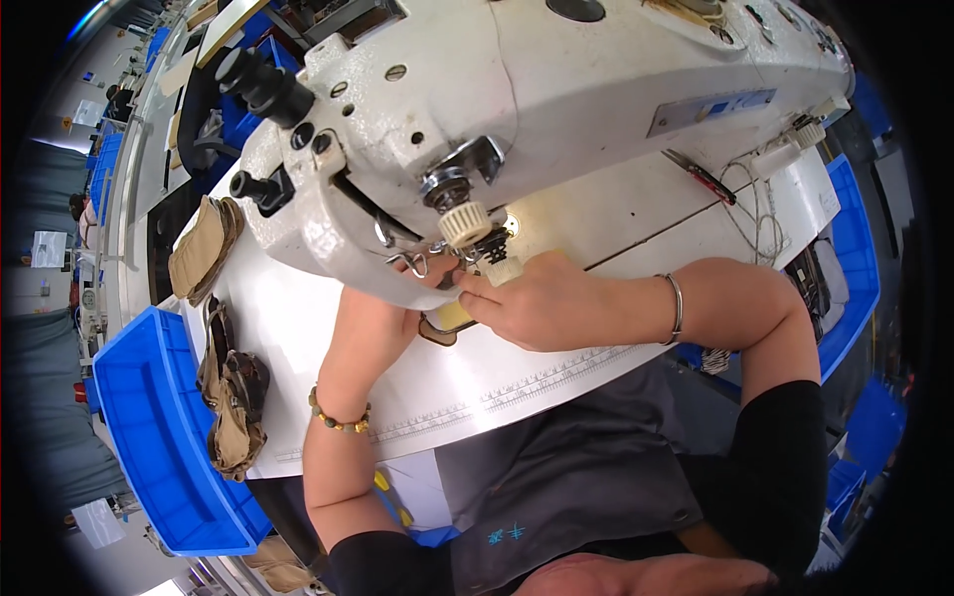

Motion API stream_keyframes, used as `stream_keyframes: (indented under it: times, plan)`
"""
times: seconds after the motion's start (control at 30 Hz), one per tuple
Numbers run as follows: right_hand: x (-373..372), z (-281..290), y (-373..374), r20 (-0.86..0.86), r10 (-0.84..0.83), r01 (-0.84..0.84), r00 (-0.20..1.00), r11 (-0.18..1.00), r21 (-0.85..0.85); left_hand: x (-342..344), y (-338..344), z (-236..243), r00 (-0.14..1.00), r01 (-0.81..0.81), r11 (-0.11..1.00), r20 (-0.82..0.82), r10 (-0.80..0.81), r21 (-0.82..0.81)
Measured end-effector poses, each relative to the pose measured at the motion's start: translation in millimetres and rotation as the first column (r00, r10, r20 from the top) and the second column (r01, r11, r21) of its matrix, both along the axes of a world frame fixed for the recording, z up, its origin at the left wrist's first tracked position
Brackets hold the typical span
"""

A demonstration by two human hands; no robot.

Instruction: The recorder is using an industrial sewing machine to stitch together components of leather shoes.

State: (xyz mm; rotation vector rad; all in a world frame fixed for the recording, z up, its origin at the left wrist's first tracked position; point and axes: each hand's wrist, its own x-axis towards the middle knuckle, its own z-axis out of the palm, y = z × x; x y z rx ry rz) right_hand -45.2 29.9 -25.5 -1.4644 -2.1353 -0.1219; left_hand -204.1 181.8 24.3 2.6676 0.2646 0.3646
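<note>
A large white sewing machine [556, 89] fills the upper middle of the head view. A small tan and brown leather piece [445, 320] lies on the white table [298, 328] under its needle area. My right hand [537, 303] presses on that piece with fingertips close to the presser foot [489, 250]. My left hand [422, 283] reaches in from below and is mostly hidden under the machine head, touching the same piece. A bead bracelet sits on my left wrist and a metal bangle on my right.
Stacks of tan and brown leather pieces [231, 397] lie along the table's left edge, with another pile [202, 248] farther up. A blue plastic bin [149, 437] stands left of the table. Small snips [701, 176] and thread lie at the right.
</note>
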Motion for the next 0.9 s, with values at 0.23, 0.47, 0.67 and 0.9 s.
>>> stream_keyframes:
  times: [0.23, 0.47, 0.67, 0.9]
  plan:
    - [0.6, -0.5, 0.5, -0.047, 0.021, -0.022, 0.999, 1.0, -0.006, 0.4, -3.3, 0.6, 0.992, -0.019, 0.996, -0.125, 0.03, 0.091]
    - [-0.7, -2.7, 0.7, -0.035, 0.012, -0.012, 0.999, 1.0, 0.017, 2.7, -4.3, -0.8, 0.998, -0.009, 1.0, -0.057, 0.01, 0.013]
    - [0.1, -1.9, 2.0, -0.001, -0.004, 0.004, 1.0, 1.0, 0.001, 3.4, -3.4, -2.6, 0.998, -0.007, 0.999, -0.056, 0.009, 0.032]
    - [5.7, -13.2, 8.8, 0.046, -0.017, 0.018, 0.999, 1.0, -0.015, 4.9, -5.7, -7.2, 0.979, -0.106, 0.978, -0.155, 0.135, 0.182]
